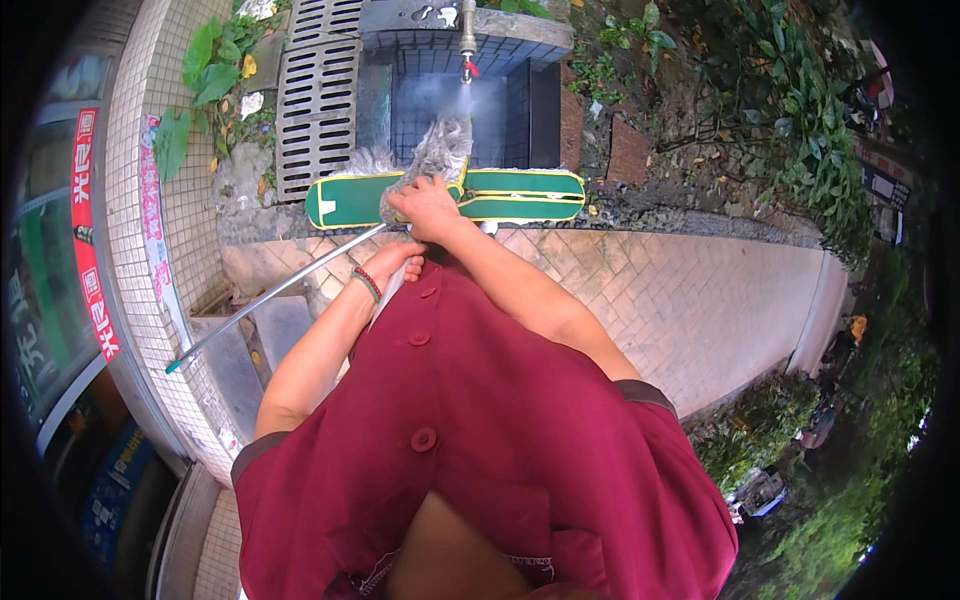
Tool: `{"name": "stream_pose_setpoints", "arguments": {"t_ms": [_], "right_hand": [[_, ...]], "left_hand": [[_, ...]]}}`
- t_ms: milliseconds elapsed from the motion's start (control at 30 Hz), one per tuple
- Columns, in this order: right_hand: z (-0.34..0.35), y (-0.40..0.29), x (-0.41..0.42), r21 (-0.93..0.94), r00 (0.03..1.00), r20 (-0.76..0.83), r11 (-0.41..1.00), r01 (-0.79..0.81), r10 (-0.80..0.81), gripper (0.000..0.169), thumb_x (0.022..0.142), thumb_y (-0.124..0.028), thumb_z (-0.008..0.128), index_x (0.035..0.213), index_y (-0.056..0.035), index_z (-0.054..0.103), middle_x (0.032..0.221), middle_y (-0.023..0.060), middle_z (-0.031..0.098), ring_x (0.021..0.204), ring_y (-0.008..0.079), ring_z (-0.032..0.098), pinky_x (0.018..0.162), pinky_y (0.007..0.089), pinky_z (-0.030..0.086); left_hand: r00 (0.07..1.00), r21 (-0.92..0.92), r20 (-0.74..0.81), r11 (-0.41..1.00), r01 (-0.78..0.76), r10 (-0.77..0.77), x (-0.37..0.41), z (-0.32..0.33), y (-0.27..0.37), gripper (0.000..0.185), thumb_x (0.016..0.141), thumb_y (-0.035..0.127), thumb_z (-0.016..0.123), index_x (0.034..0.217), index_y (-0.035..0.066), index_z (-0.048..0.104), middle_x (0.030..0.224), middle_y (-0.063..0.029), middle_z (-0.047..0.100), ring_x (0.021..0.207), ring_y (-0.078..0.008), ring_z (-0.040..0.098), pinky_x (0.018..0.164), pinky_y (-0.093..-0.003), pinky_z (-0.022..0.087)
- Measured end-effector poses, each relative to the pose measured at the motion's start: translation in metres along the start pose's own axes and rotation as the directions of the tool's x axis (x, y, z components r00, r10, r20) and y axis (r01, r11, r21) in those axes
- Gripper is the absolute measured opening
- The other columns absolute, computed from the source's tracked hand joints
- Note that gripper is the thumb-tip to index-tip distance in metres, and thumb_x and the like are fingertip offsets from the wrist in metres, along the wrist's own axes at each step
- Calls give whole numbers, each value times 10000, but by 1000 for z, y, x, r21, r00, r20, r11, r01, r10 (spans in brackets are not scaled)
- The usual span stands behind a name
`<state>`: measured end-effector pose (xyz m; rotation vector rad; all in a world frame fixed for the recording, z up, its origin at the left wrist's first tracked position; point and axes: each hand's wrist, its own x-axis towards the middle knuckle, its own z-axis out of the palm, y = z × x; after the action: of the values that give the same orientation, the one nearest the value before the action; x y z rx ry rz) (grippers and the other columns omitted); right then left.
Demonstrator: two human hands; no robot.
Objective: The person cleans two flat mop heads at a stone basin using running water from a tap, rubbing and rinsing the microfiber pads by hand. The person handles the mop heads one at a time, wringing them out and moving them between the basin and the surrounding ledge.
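Note:
My right hand (429,210) grips the grey fluffy mop cover (441,146), its upper end reaching over the tiled basin. Water sprays from a tap (468,71) with a red handle down towards the cover. Two green, yellow-edged flat pieces, one on the left (360,201) and one on the right (517,206), lie across the basin's near side. Grey pile shows behind the left one. My left hand (397,264), with bead bracelets at the wrist, is curled close to my shirt front; what its fingers hold is hidden. A metal pole (292,276) slants from near my hands to the lower left.
The dark tiled basin (570,34) stands ahead, with a slotted drain grate (316,112) to its left. A white-tiled wall (161,300) runs along the left. Brick paving (675,300) stretches right, and leafy plants (795,127) grow beyond the basin.

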<state>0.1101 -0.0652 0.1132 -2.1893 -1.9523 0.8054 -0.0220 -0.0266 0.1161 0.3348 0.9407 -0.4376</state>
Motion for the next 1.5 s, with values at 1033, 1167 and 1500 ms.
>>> {"name": "stream_pose_setpoints", "arguments": {"t_ms": [1033,1167,1500], "right_hand": [[-35,-5,-2,-86,968,180,977,193,-175,409,612,-65,590,1009,-159,565,916,59,583,907,245,517,773,421,351],[-37,-6,6,-63,969,159,977,202,-190,412,599,-57,595,999,-150,572,956,58,574,928,243,508,802,434,342],[-63,18,-18,-26,910,-404,993,-114,93,458,523,-46,622,962,-171,583,1170,114,464,1132,326,366,913,535,228]], "left_hand": [[986,135,-152,990,-49,70,-24,27,-36,91,818,103,521,829,15,539,575,24,479,426,-34,417,363,-171,310],[991,13,-122,998,-61,62,-21,29,-34,103,813,76,515,874,-7,523,581,10,481,434,-44,425,364,-167,323],[997,-34,-79,999,-19,17,9,25,-14,77,820,63,490,831,-12,496,597,-29,495,481,-81,465,416,-176,405]]}}
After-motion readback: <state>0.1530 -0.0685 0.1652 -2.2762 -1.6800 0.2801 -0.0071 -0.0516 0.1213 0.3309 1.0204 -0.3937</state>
